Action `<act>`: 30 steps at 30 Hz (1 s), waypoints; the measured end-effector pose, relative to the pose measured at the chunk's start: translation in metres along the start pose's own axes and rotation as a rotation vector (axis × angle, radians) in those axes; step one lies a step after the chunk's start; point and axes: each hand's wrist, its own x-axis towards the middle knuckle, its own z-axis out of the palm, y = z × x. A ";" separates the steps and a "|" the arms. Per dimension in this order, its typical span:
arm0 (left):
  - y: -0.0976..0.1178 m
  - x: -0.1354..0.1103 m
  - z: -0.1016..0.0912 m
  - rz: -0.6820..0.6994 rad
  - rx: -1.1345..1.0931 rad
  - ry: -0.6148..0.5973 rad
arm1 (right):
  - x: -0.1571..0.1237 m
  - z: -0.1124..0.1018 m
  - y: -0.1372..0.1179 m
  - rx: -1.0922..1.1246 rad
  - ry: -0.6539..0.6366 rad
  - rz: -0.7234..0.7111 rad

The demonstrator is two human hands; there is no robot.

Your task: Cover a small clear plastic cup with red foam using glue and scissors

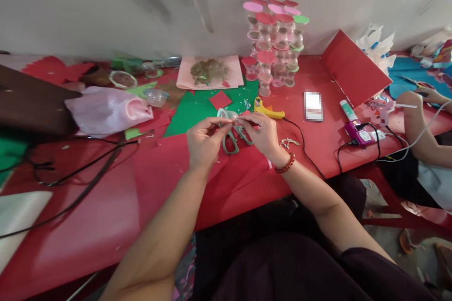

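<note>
Left hand [203, 143] and right hand [262, 134] both pinch a clear cup [228, 114]; scissors [231, 143] just below, over the worktop [106, 216].

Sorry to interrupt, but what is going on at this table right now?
A person at the red table pinches a small clear plastic piece between the fingers of the left hand and right hand, green-handled scissors right beneath; whether they are gripped is unclear. A yellow glue gun lies just beyond, before a tower of lidded plastic cups. Another person's arm rests at the right.
</note>
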 end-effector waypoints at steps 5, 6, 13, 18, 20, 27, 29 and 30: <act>-0.005 0.002 -0.003 0.002 0.018 -0.055 | -0.001 -0.001 -0.008 -0.083 -0.083 0.005; -0.006 0.002 -0.004 0.021 0.049 -0.072 | -0.001 -0.004 -0.009 -0.100 -0.091 0.008; -0.008 0.003 -0.010 0.345 0.493 0.111 | 0.017 -0.080 -0.011 -0.321 0.087 0.171; -0.003 -0.003 -0.002 0.258 0.384 0.079 | 0.014 -0.111 -0.004 -0.343 0.158 0.207; 0.001 -0.008 0.002 0.200 0.299 -0.052 | 0.006 -0.098 -0.005 -0.218 0.015 0.181; 0.007 -0.018 0.007 0.192 0.219 -0.210 | -0.012 -0.038 -0.021 -0.043 -0.167 0.116; 0.006 -0.017 0.006 0.181 0.199 -0.201 | -0.012 -0.035 -0.021 -0.011 -0.119 0.101; 0.006 -0.017 0.006 0.172 0.190 -0.198 | -0.011 -0.034 -0.021 0.003 -0.096 0.088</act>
